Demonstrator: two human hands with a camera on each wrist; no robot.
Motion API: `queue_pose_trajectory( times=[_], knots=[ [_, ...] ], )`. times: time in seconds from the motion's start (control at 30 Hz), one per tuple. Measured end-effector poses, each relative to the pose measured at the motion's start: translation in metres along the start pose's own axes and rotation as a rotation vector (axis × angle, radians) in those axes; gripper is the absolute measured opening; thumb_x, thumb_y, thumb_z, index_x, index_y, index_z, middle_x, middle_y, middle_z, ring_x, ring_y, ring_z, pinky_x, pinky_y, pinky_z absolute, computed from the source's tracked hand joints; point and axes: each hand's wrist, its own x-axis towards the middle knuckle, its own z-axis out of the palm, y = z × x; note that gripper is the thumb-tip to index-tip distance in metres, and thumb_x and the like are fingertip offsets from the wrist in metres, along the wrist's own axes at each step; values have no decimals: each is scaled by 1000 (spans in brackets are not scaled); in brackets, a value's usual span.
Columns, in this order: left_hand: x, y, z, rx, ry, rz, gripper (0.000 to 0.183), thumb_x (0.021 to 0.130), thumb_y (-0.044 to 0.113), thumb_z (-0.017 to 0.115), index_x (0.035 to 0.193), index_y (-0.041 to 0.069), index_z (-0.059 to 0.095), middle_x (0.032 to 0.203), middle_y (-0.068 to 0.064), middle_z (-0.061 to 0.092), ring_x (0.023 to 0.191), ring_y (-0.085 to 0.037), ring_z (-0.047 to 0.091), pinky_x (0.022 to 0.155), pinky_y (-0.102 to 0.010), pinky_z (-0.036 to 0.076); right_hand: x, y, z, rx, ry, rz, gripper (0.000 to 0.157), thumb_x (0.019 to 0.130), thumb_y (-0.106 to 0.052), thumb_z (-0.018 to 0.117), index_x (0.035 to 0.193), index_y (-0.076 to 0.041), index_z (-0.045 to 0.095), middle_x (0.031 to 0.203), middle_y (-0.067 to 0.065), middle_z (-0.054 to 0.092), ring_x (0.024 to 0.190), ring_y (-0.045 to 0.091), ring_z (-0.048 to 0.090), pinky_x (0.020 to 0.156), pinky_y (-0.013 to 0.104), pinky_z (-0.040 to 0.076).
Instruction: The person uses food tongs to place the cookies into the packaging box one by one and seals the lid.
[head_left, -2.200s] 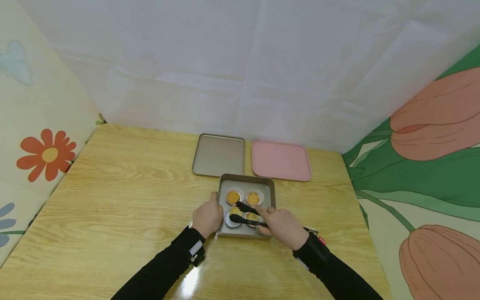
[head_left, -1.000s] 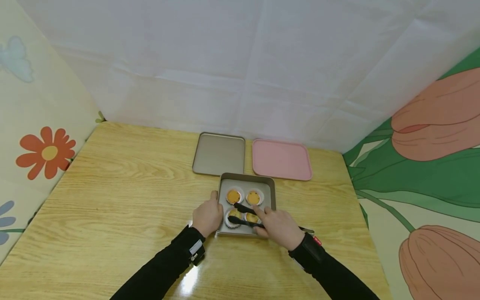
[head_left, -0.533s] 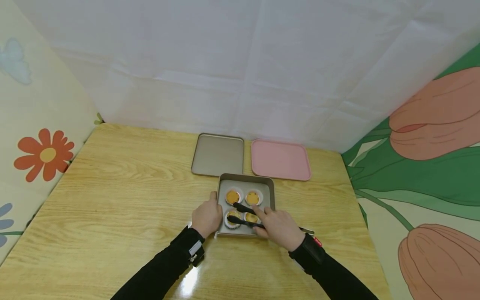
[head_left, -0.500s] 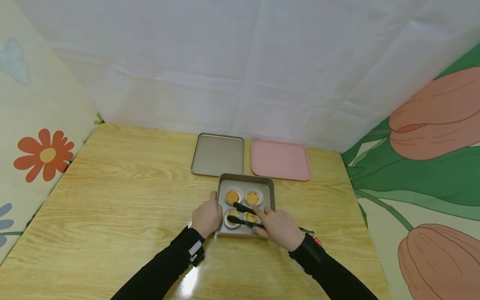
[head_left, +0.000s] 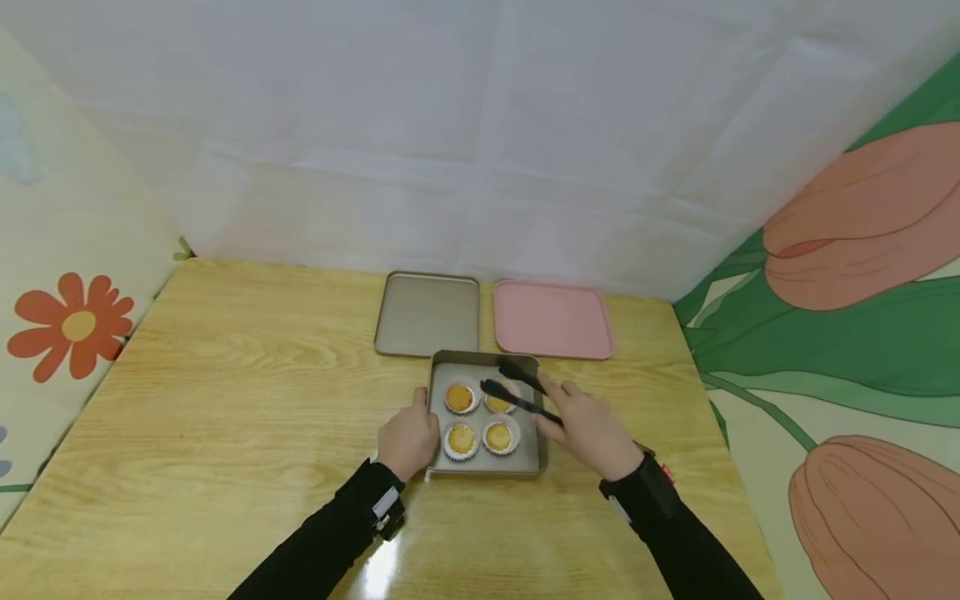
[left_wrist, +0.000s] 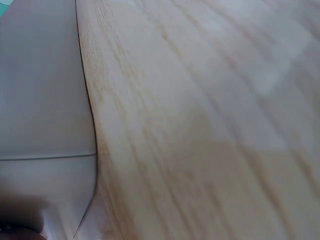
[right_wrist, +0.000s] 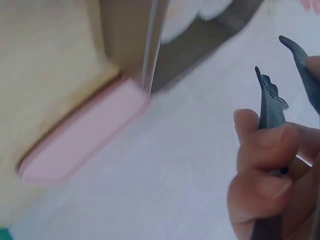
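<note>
A deep, square, grey-brown baking pan (head_left: 538, 450) holds several cupcakes (head_left: 461, 439) with golden tops in white paper cups, set in two rows. My left hand (head_left: 408, 437) grips the pan's left wall, thumb along the rim. In the left wrist view, the outer pan wall (left_wrist: 45, 90) fills the left side and a fingertip shows dimly in the lower corner. My right hand (head_left: 592, 437) holds black tongs (head_left: 517, 395), arms spread apart, over the far right cupcake (head_left: 498, 403), partly covering it. The right wrist view shows fingers (right_wrist: 265, 145) curled round one tong arm, nothing between the tips.
Behind the pan lie a flat grey-brown tray (head_left: 427, 312) and, to its right, a pink tray (head_left: 553, 318). All of it stands on a wood-grain table (head_left: 262, 375). A white cloth (head_left: 337, 125) hangs at the back; flower-patterned panels (head_left: 825, 358) flank both sides.
My right hand and the tongs have moved away from the near row, up and to the right, over the far right cupcake. The near cupcakes are uncovered. My left hand stays on the pan.
</note>
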Motion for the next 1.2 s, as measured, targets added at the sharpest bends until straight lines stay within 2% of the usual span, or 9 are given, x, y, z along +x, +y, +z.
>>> queue_pose_trajectory(
  times=[0.1, 0.27, 0.4, 0.57, 0.67, 0.77, 0.87, 1.07, 1.2],
  knots=[
    [0, -1, 0, 1, -3, -2, 43, 88, 17, 41, 128, -2, 39, 72, -19, 61, 56, -28, 56, 45, -43, 41, -1, 16, -7, 51, 77, 68, 63, 84, -32, 66, 135, -4, 43, 91, 18, 61, 48, 12, 46, 38, 24, 34],
    [0, -2, 1, 2, -6, -2, 43, 88, 16, 40, 128, -2, 39, 71, -19, 61, 56, -28, 56, 45, -44, 41, -8, 41, -17, 77, 179, 164, 64, 84, -28, 65, 135, 1, 39, 106, 30, 57, 58, 30, 58, 43, 37, 44],
    [0, -2, 2, 5, -4, 4, 43, 88, 16, 40, 127, -3, 39, 68, -18, 60, 54, -26, 54, 44, -43, 40, -17, 57, -24, 72, 213, 264, 64, 86, -26, 64, 137, 2, 37, 103, 35, 55, 49, 29, 53, 39, 36, 39],
    [1, -2, 2, 5, -9, 3, 43, 89, 16, 40, 128, -3, 39, 67, -17, 60, 53, -26, 54, 44, -42, 40, -28, 76, -26, 6, 294, 335, 63, 84, -24, 66, 135, 2, 40, 96, 35, 57, 40, 25, 45, 35, 35, 31],
    [1, -3, 2, 3, -13, 0, 44, 89, 16, 40, 128, -3, 39, 68, -17, 60, 53, -25, 54, 44, -42, 40, -36, 84, -28, -12, 295, 414, 61, 85, -25, 64, 134, 3, 41, 97, 36, 57, 40, 29, 46, 34, 39, 33],
    [1, -4, 3, 1, -15, -2, 44, 89, 16, 40, 129, -3, 39, 66, -17, 59, 52, -25, 53, 43, -41, 40, -45, 93, -26, 0, 281, 503, 59, 87, -26, 62, 133, 5, 40, 97, 37, 56, 55, 39, 54, 41, 48, 41],
    [2, -5, 4, 1, -13, 0, 44, 89, 16, 40, 129, -3, 38, 65, -16, 59, 51, -24, 52, 42, -41, 39, -57, 104, -21, 18, 268, 568, 60, 89, -27, 59, 134, 6, 38, 101, 38, 53, 67, 46, 55, 48, 53, 43],
    [2, -5, 4, 9, -6, 2, 43, 89, 16, 40, 128, -3, 39, 67, -17, 60, 53, -25, 54, 43, -42, 40, -79, 121, -9, 7, 252, 653, 61, 89, -27, 58, 133, 10, 37, 100, 40, 51, 70, 48, 53, 54, 56, 43],
    [2, -5, 5, 12, -9, 0, 43, 89, 16, 40, 128, -4, 39, 68, -17, 60, 53, -25, 54, 43, -41, 41, -90, 129, 3, -35, 252, 677, 58, 88, -26, 60, 129, 11, 41, 93, 40, 52, 62, 46, 52, 51, 55, 41]
  ],
)
